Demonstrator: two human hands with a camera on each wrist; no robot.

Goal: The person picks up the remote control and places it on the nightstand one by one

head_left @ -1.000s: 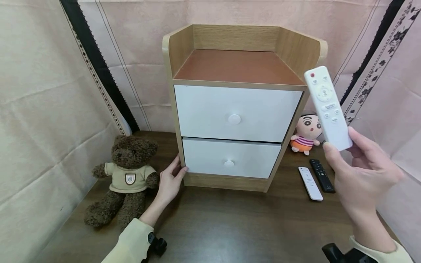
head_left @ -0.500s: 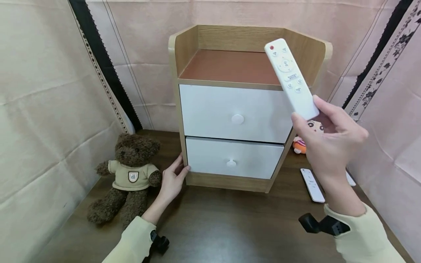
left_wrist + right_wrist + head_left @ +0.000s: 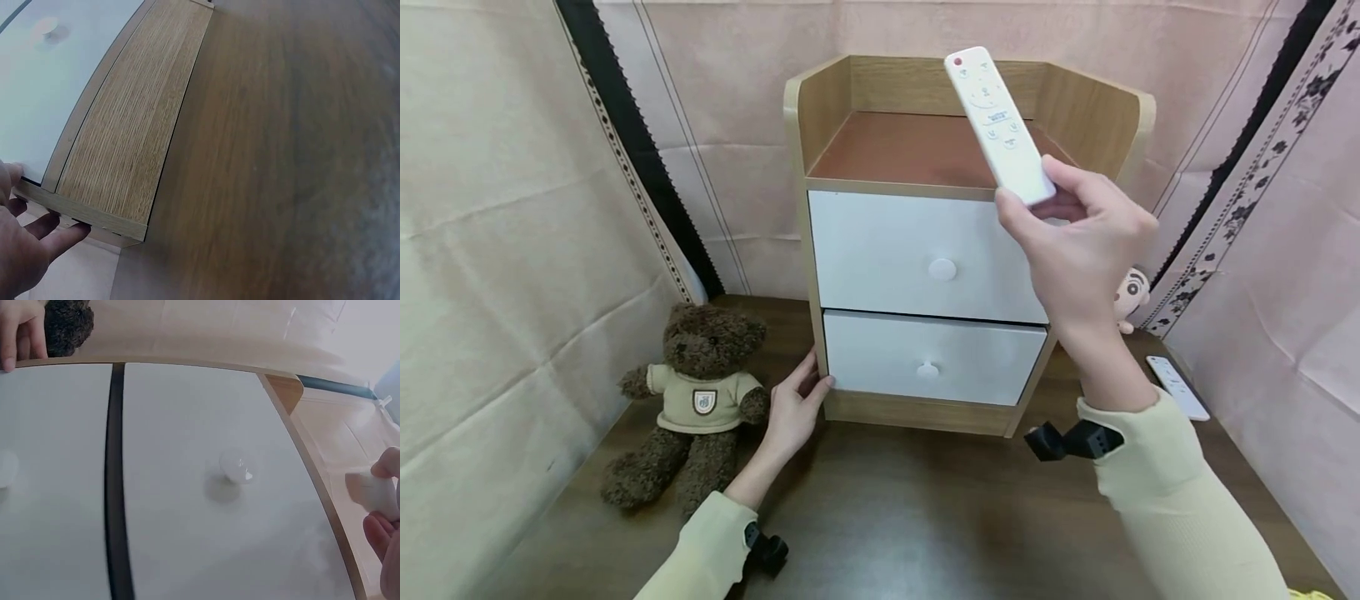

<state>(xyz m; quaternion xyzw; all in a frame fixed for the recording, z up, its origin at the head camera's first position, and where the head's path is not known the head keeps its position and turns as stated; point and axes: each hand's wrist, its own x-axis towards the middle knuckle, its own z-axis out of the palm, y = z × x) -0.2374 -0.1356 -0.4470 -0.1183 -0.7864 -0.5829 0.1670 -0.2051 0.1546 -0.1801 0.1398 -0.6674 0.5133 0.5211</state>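
My right hand (image 3: 1078, 237) pinches a white remote control (image 3: 1000, 125) by its lower end, with a red button at the top. It holds the remote tilted, in front of the open brown top shelf (image 3: 910, 150) of a small wooden cabinet (image 3: 917, 421). In the right wrist view only the end of the remote (image 3: 376, 492) shows between thumb and fingers. Down at the cabinet's lower left corner, my left hand (image 3: 793, 412) rests with its thumb at the front edge and its fingers along the side panel. Both white drawers (image 3: 880, 250) are closed, each with a round knob.
A brown teddy bear (image 3: 703, 400) in a beige shirt sits left of the cabinet. Right of it are a partly hidden doll (image 3: 1131, 296) and another white remote (image 3: 1177, 387) on the dark wooden table (image 3: 880, 517). Pale cloth (image 3: 512, 250) hangs around.
My right hand has carried the white remote up and left, from beside the cabinet to in front of its top shelf. My left hand stays at the lower left corner.
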